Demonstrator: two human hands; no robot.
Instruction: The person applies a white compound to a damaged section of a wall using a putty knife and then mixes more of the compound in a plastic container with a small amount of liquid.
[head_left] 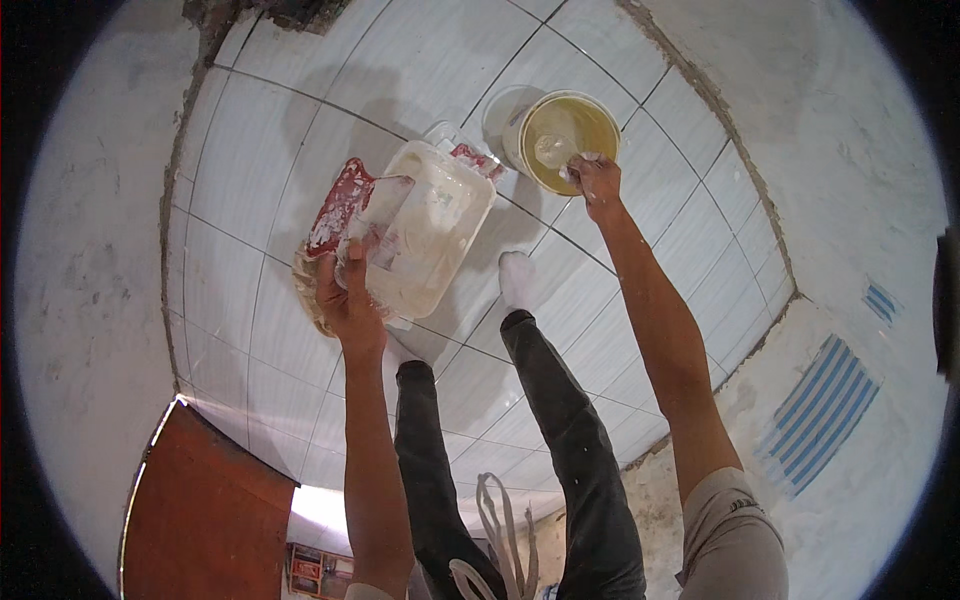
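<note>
My left hand [348,305] is closed on a red scraper [342,205], smeared with white paste, its pale flat blade reaching over a shallow tub. This white rectangular tub [478,215] lies on the tiles just right of the hand, coated inside with off-white paste. Farther right stands a round bucket [532,95] with a yellowish inside and a pale residue in it. Over the bucket's near right rim, my right hand [596,182] has its whitened fingers pinched together. Whether they hold anything cannot be made out.
Another red, paste-smeared piece [475,158] rests at the tub's far corner. Something beige [312,292] lies behind my left hand. Light tiles [640,290] cover the floor between rough white walls. A reddish-brown door panel [205,500] stands at lower left. Blue-striped pieces [825,412] are on the right wall.
</note>
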